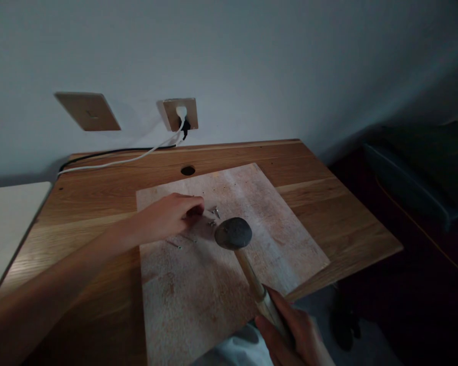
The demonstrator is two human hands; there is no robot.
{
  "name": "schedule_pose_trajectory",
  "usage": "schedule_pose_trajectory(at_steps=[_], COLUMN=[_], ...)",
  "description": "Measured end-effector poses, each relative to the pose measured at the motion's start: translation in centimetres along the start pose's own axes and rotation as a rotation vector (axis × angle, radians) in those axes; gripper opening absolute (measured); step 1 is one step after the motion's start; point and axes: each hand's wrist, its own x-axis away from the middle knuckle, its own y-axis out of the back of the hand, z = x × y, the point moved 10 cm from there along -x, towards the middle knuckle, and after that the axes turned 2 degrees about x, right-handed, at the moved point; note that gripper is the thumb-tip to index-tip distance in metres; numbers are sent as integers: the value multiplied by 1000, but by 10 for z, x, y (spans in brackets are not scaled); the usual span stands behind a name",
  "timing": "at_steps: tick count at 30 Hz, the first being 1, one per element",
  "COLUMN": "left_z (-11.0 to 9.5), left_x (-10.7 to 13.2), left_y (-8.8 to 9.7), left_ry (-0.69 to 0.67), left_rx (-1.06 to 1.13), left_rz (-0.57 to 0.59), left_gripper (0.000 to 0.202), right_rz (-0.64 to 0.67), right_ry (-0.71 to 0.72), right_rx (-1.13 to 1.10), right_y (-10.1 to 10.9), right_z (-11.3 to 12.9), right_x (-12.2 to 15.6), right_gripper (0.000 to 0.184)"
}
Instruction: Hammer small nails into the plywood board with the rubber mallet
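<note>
My right hand [290,330] is wrapped round the handle of a mallet [233,234], which has a dark rounded head and a pale wooden shaft. The mallet's head is over the middle of a worn plywood board [221,295]. Above the board's left part, my left hand [175,213] has its fingers curled together; what they hold, if anything, is hidden. Small metal pieces, like screws or nails [215,211], are just right of its fingertips. Nearer me, two thin nail-like pieces [179,247] show on the board; I cannot tell whether they are driven in.
The board lies on a wooden desk [328,213] against the wall. A cable hole [188,171] is behind it. White and black cords run from a wall socket [193,109] across the desk's back left. A white surface [11,218] stands at left; the desk's edge drops off at right.
</note>
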Motion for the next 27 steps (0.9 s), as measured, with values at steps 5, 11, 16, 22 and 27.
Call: schedule_pose_trajectory(at_steps=[5, 11, 16, 22, 27], left_z=[-6, -16, -37, -52, -54], left_x=[6, 9, 15, 29, 38], left_y=[7, 6, -9, -28, -29], left_ry=[16, -10, -95, -198, -235], left_rx=[46, 128, 102, -139, -208], left_rz=[-20, -105, -206, -357, -431], left_gripper=[9, 8, 13, 7, 7], right_rz=[23, 171, 161, 163, 175], right_ry=[66, -103, -173, -170, -171], right_rx=[-2, -147, -203, -203, -206], right_y=[-8, -18, -8, -5, -7], right_z=[16, 25, 19, 10, 8], right_x=[-9, -30, -34, -23, -19], right_gripper=[50, 54, 56, 59, 63])
